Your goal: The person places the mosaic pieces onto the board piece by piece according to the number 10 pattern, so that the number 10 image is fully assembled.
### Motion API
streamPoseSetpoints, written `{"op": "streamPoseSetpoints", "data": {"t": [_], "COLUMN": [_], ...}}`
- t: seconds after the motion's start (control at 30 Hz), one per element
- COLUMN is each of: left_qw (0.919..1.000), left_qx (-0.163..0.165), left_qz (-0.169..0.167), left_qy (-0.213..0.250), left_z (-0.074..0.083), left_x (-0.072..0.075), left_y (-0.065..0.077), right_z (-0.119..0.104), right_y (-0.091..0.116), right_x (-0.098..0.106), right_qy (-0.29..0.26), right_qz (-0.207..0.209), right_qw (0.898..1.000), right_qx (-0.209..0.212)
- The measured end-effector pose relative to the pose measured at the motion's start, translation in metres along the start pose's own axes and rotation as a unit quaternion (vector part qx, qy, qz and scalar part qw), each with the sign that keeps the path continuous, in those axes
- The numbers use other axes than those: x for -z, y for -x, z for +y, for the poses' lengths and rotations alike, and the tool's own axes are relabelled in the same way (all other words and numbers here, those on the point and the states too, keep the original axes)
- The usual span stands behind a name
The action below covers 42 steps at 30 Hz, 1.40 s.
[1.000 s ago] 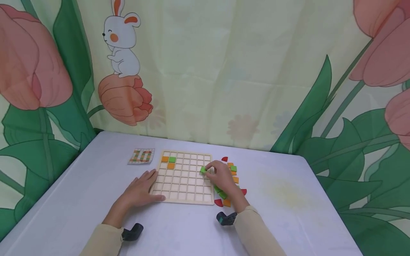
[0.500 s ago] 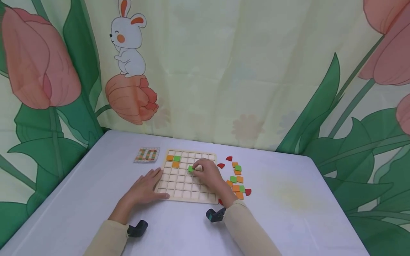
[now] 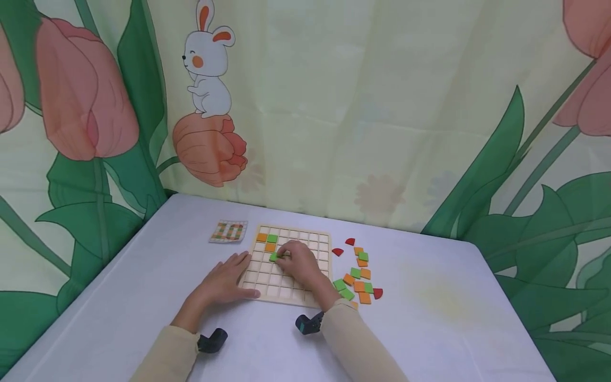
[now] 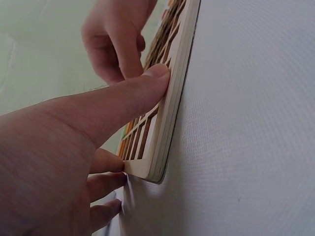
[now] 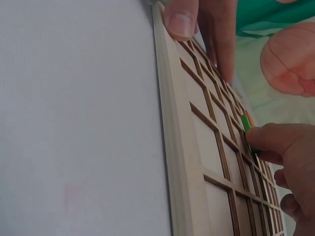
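Note:
A wooden grid board (image 3: 274, 291) lies on the white-covered table, with two orange square tiles (image 3: 270, 247) and one green tile (image 3: 272, 239) in its upper left cells. My right hand (image 3: 300, 263) pinches another green square tile (image 3: 273, 257) between thumb and fingertips, just below the lower orange one. In the right wrist view this green tile (image 5: 246, 123) stands tilted close over the grid. My left hand (image 3: 221, 284) rests at the board's lower left corner. Its thumb (image 4: 156, 72) presses on the front rim, and the other fingers lie along the left side.
A patterned card (image 3: 228, 232) with small coloured squares lies left of the board. Loose green and orange tiles (image 3: 347, 293) and several red quarter-round pieces (image 3: 378, 293) are scattered to its right. A printed curtain (image 3: 305, 106) hangs behind the table.
My right hand has carried the green tile leftward across the board, from its right side to beneath the lower orange tile. The left hand stays at the corner. The head view has shifted slightly.

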State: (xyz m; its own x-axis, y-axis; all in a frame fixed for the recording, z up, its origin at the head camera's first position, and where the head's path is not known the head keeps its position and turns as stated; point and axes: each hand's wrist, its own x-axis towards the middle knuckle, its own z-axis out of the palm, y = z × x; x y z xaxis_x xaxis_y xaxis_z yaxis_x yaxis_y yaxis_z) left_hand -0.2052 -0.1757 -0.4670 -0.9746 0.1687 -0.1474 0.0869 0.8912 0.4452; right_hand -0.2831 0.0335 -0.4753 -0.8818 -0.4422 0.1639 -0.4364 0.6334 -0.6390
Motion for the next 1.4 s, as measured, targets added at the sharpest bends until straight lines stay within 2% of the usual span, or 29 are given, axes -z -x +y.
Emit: {"op": "streamPoseSetpoints", "data": {"t": [0.2, 0.43, 0.67, 0.93, 1.1, 1.4], "left_qw": [0.9998, 1.0, 0.9999, 1.0, 0.9999, 0.9999], "left_qx": [0.009, 0.006, -0.001, -0.004, 0.0, -0.012], "left_qz": [-0.012, -0.005, -0.013, -0.004, -0.011, -0.002], "left_qy": [0.009, 0.004, 0.0, 0.004, 0.009, 0.008], "left_z": [0.006, 0.008, 0.006, 0.003, 0.003, 0.0], "left_x": [-0.007, -0.009, -0.009, -0.008, -0.007, 0.001], "left_y": [0.003, 0.003, 0.003, 0.002, 0.003, 0.002], "right_z": [-0.002, -0.006, -0.005, -0.002, 0.001, 0.009], "right_y": [0.002, 0.001, 0.004, 0.007, 0.013, 0.021], "right_x": [-0.011, -0.012, -0.011, -0.003, 0.006, 0.025], "right_qy": [0.03, 0.091, 0.068, 0.016, 0.01, 0.0], "right_qz": [-0.002, 0.02, 0.003, 0.022, 0.015, 0.036], "right_qw": [1.0, 0.995, 0.998, 0.999, 0.999, 0.999], "right_qx": [0.002, 0.029, 0.018, -0.022, -0.03, -0.03]}}
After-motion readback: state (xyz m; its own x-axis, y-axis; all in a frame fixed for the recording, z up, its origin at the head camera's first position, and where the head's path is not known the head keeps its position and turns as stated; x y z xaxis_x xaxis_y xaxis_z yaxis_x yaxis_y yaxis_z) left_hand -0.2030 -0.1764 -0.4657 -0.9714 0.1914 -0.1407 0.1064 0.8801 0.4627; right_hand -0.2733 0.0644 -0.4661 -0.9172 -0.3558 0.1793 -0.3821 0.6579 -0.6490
